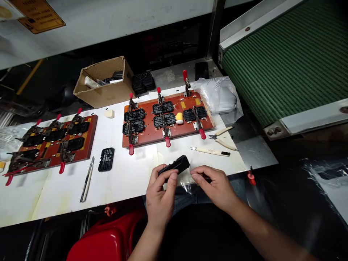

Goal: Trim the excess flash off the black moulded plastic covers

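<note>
Tilted up above the table's front edge is a black plastic part (pixel 176 167), pinched between the thumb and fingers of my left hand (pixel 161 192). My right hand (pixel 214 184) is closed just to the right of it, thumb against forefinger. Thin clear plastic film (pixel 188 186) shows between the hands and seems to be in the right fingers' pinch. Beyond the hands lie a craft knife (pixel 209 150) and side cutters (pixel 221 139) with cream handles. A flat black ribbed part (pixel 106 159) rests on the white table covering (pixel 125 177) at left.
A brown fixture board (pixel 174 134) with red-handled clamps holds several black parts and a yellow-and-white spool (pixel 179 118). Another clamp board (pixel 91 137) stands left, near a second knife (pixel 87 179). Behind are a cardboard box (pixel 100 90), plastic bag (pixel 220 96) and green conveyor (pixel 288 58).
</note>
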### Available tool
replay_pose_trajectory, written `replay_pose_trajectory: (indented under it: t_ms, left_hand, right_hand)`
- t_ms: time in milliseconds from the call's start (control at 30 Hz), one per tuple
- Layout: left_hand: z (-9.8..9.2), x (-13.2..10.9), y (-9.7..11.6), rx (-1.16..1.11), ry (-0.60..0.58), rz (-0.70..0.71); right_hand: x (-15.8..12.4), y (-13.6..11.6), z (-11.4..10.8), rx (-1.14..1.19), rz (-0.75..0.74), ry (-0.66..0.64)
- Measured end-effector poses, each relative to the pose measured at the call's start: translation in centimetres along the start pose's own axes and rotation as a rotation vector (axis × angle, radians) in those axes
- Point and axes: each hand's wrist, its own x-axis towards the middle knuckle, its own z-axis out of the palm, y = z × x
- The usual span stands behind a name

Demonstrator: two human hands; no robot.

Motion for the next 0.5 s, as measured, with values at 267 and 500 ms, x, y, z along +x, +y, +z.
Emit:
replay_pose_trajectory:
  t_ms: [267, 500]
  left_hand:
    - [-1.4, 0.1, -1.0, -0.025, 0.079, -0.06]
    - [-1.5, -0.3, -1.2, -0.033, 0.076, -0.104]
  right_hand:
    - [-0.3, 0.6, -0.5, -0.033, 0.027, 0.049]
    - [-0.2, 0.8, -0.5, -0.021, 0.018, 0.043]
